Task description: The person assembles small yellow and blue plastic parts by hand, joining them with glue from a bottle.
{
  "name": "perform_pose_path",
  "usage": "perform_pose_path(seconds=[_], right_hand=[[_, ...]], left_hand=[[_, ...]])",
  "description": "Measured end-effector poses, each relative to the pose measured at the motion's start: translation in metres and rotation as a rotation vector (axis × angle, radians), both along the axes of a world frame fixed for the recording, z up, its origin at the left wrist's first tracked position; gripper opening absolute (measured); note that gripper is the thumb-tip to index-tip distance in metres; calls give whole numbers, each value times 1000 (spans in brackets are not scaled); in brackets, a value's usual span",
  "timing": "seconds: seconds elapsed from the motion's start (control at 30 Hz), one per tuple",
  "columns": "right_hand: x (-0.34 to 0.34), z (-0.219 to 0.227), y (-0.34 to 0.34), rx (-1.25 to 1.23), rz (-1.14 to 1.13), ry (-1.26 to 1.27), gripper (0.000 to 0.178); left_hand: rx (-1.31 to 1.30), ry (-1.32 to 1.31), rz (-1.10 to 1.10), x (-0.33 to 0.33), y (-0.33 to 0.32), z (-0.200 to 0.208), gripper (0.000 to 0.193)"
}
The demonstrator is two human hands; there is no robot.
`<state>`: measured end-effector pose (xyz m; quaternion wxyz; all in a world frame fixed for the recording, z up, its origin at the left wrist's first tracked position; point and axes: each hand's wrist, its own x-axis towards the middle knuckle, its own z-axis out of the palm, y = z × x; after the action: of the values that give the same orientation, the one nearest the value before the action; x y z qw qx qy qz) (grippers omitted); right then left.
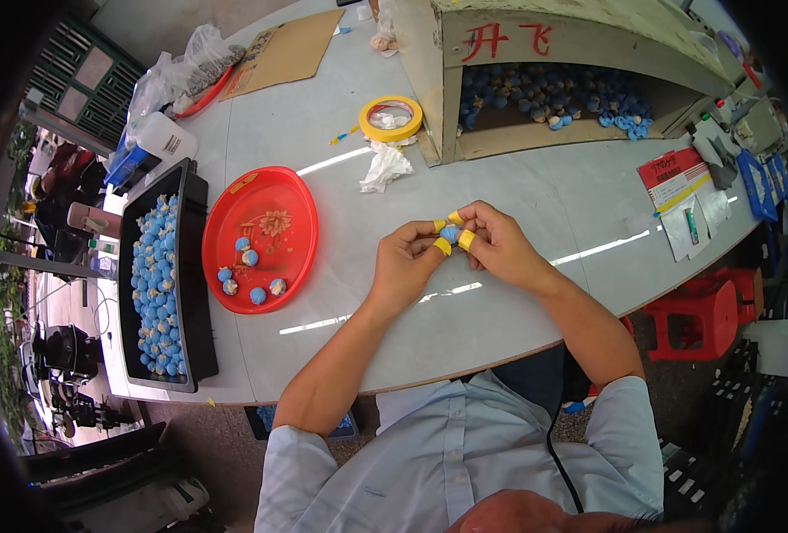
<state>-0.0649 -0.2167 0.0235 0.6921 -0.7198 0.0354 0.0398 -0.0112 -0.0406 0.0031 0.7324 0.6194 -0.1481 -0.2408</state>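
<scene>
Above the middle of the table, my left hand (409, 258) and my right hand (498, 244) meet with fingertips pinched on one small blue ball-shaped piece (450, 234). Yellow tape is wrapped round the thumb and forefinger tips of both hands. The fingers cover much of the piece, so its full form is hidden. Left of my hands lies a round red tray (300, 258) with several blue and cream balls (258, 296) on it. Beyond it, a long black bin (200, 293) is filled with many similar blue balls (156, 266).
A yellow tape roll (414, 131) and crumpled tissue (385, 167) lie ahead of my hands. An open-fronted box (443, 80) holding more blue pieces stands at the far right. Flat cardboard (283, 49) and a white jug (165, 138) are at the far left. Red stools (700, 320) stand off the table's right edge.
</scene>
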Motion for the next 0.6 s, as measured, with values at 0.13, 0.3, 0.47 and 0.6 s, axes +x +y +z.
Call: perform_pose_path(seconds=[0.13,0.3,0.47,0.6], right_hand=[[0,3,-2,11,21,13,19],[0,4,-2,5,40,46,18],[-1,-1,-1,-55,39,-13,14],[-3,0,-1,-69,47,-21,14]], left_hand=[[-4,47,-5,2,1,3,23],[-6,57,-4,2,1,2,24],[20,29,6,0,1,0,21],[19,29,2,0,0,-1,21]])
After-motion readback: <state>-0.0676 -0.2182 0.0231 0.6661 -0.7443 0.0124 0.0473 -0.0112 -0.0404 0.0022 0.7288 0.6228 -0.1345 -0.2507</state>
